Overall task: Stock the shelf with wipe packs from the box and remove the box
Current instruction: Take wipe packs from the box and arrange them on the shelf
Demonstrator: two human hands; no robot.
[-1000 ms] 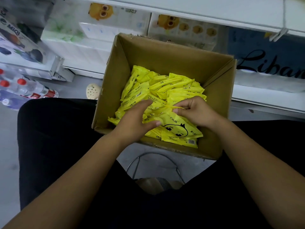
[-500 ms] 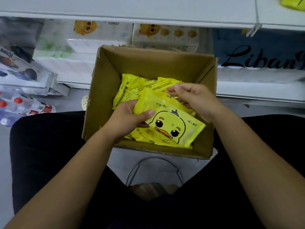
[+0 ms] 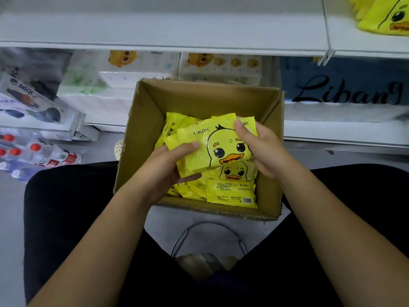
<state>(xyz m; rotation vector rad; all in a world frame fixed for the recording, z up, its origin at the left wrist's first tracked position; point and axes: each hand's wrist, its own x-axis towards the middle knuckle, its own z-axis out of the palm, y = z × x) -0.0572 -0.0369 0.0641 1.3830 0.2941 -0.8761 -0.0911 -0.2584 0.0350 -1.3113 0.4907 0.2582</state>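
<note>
An open cardboard box (image 3: 152,111) sits on the floor between my knees, holding several yellow duck-print wipe packs (image 3: 231,192). I hold a small stack of these packs (image 3: 212,149) just above the box's contents. My left hand (image 3: 168,165) grips the stack's left edge, thumb on top and fingers beneath. My right hand (image 3: 263,147) grips its right edge, thumb pressed on the top pack. A white shelf board (image 3: 177,29) runs across the top, with yellow duck packs (image 3: 385,16) lying on it at the far right.
The lower shelf behind the box holds tissue packs (image 3: 141,69) and a blue Libang pack (image 3: 345,89). Red-capped water bottles (image 3: 44,154) lie on the floor at left. A metal stool frame (image 3: 208,238) shows between my black-clad legs.
Both hands gathered packs in the box, then lifted a stack up and turned it duck-face up. The view has tilted up, bringing the upper shelf into sight.
</note>
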